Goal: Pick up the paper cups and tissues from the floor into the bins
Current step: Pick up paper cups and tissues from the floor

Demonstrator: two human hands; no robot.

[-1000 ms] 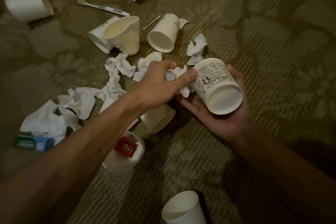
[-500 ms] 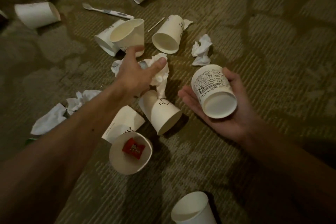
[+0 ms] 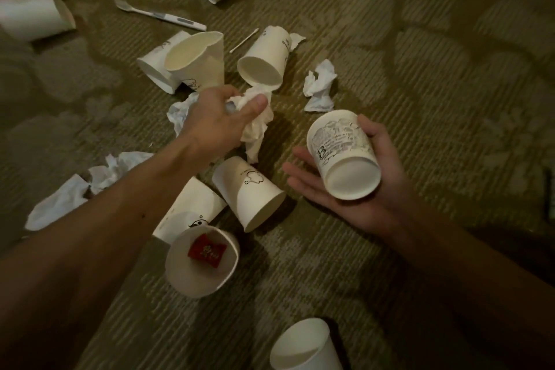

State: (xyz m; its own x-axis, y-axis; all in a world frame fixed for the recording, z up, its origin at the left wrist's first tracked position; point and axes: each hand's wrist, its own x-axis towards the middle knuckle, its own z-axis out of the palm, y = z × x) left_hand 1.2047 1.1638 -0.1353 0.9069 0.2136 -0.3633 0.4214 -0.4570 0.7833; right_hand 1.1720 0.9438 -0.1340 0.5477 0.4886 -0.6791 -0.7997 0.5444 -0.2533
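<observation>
Paper cups and crumpled tissues litter a patterned carpet. My left hand (image 3: pixel 216 120) grips a wad of white tissue (image 3: pixel 258 126), which hangs just above a fallen cup with a cloud drawing (image 3: pixel 249 192). My right hand (image 3: pixel 360 189) lies palm up to the right. A printed paper cup (image 3: pixel 342 153) rests on its side in that palm, with the thumb against its wall and its mouth towards me. Loose tissues lie at the right (image 3: pixel 319 87) and the left (image 3: pixel 75 189). No bin is in view.
Below my left arm are a flattened cup (image 3: pixel 192 210) and a cup holding a red candy (image 3: pixel 201 261). Several more cups lie beyond my left hand (image 3: pixel 264 60) and at the bottom (image 3: pixel 303 345). A toothbrush (image 3: pixel 159 15) and a cotton swab (image 3: pixel 244 40) lie farther off.
My left hand has pulled away from the printed cup, up and to the left, with the tissue wad in it. My right hand still holds the cup, slightly lower.
</observation>
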